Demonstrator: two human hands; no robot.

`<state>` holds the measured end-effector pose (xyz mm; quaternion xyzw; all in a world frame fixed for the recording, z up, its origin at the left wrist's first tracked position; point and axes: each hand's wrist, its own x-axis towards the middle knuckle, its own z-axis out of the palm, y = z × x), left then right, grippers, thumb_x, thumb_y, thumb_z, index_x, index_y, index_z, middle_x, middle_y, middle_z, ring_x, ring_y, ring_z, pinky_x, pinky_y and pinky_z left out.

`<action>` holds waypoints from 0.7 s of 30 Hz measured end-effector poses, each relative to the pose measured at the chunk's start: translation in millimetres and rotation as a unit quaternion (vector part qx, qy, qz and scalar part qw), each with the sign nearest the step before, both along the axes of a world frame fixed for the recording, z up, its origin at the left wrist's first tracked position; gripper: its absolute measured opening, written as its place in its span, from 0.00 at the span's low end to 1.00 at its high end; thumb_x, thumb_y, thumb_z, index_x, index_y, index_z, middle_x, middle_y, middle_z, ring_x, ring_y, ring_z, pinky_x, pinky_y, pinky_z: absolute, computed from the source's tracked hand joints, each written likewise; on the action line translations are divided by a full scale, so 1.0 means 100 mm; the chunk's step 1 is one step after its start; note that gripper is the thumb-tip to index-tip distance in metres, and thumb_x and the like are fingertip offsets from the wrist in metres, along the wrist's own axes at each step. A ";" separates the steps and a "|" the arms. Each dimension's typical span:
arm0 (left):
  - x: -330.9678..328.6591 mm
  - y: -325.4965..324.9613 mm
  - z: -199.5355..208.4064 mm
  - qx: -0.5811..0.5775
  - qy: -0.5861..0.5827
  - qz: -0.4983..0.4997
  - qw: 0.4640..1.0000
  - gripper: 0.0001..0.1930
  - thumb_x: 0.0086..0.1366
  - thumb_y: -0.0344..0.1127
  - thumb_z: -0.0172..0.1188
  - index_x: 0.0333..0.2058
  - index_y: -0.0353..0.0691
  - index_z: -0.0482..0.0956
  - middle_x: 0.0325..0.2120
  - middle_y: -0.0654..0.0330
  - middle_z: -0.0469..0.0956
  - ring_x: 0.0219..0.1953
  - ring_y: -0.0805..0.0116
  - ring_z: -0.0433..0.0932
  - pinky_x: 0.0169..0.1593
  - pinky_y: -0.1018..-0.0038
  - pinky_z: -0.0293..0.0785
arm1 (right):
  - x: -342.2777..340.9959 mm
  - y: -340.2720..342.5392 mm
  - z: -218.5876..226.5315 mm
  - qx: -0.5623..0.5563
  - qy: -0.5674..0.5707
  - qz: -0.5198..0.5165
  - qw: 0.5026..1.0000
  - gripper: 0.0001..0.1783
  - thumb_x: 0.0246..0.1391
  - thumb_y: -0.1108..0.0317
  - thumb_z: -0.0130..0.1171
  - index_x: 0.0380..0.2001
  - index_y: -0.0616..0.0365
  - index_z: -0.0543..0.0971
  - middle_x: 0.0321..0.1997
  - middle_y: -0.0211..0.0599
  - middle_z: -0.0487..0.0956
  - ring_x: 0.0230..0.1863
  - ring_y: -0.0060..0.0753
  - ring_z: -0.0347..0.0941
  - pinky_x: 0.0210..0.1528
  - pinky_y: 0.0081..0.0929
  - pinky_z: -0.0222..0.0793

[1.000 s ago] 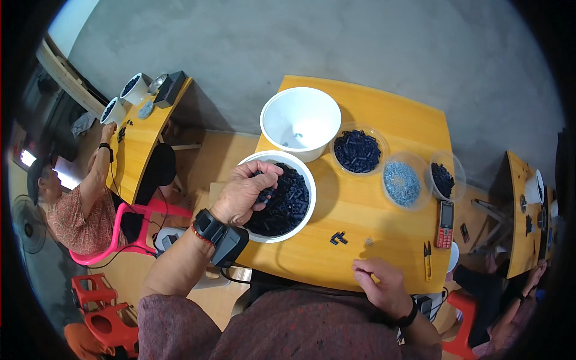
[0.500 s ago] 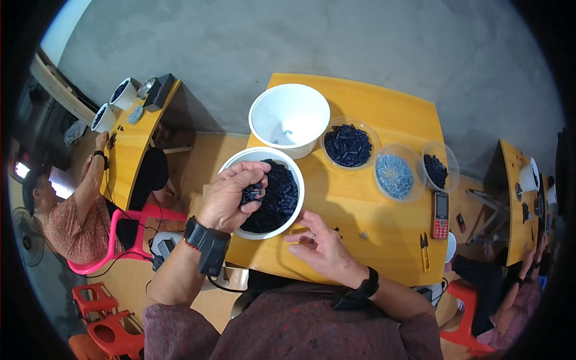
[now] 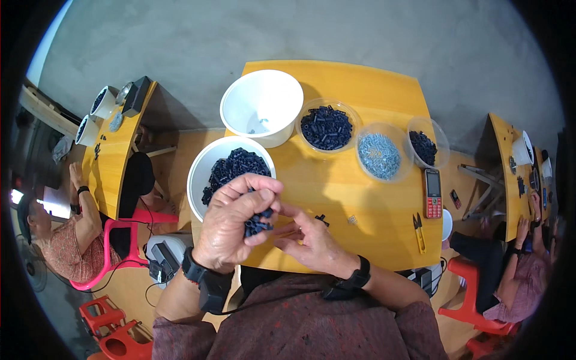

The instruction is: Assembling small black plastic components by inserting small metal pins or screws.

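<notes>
Over the eight-o'clock edge of the table (image 3: 372, 240), the left hand (image 3: 231, 222) clasps dark tube pieces (image 3: 257, 225), the right hand (image 3: 317, 243) beside it, fingers parted, with open room toward two o'clock.

A keypad phone (image 3: 432, 193) lay at three o'clock, a red stool (image 3: 469, 291) stood at four, and a grey wall (image 3: 294, 27) rose at twelve

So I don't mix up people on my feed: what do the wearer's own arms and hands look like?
The left hand and right hand are ungloved. Each wrist has a black band and black box; a dark cable leaves the left box. The short sleeves are dark maroon.
</notes>
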<state>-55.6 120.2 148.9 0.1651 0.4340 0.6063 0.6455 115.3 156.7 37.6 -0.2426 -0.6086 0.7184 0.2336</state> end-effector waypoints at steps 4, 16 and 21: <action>0.27 -0.05 -0.06 -0.045 -0.015 -0.026 0.999 0.06 0.71 0.27 0.58 0.43 0.36 0.81 0.28 0.63 0.79 0.22 0.83 0.69 0.17 0.86 0.59 | 0.41 0.07 0.03 0.074 -0.008 -0.051 0.996 0.19 0.59 0.79 0.61 0.54 0.66 0.75 0.50 0.43 0.79 0.42 0.33 0.82 0.46 0.30 0.79; 0.73 0.02 -0.91 -0.075 0.055 -0.011 0.996 0.05 0.69 0.28 0.60 0.41 0.36 0.81 0.28 0.64 0.79 0.22 0.83 0.72 0.18 0.86 0.62 | 0.62 0.08 -0.05 0.119 -0.057 -0.178 0.975 0.19 0.64 0.72 0.58 0.57 0.65 0.74 0.53 0.48 0.78 0.53 0.39 0.77 0.56 0.33 0.73; 0.72 0.13 -1.42 0.088 0.444 0.109 0.885 0.02 0.66 0.25 0.61 0.37 0.36 0.80 0.26 0.58 0.78 0.24 0.66 0.77 0.30 0.72 0.74 | 0.34 0.08 -0.28 0.253 -0.056 -0.185 0.948 0.26 0.67 0.68 0.54 0.63 0.71 0.67 0.62 0.61 0.71 0.62 0.57 0.71 0.63 0.42 0.68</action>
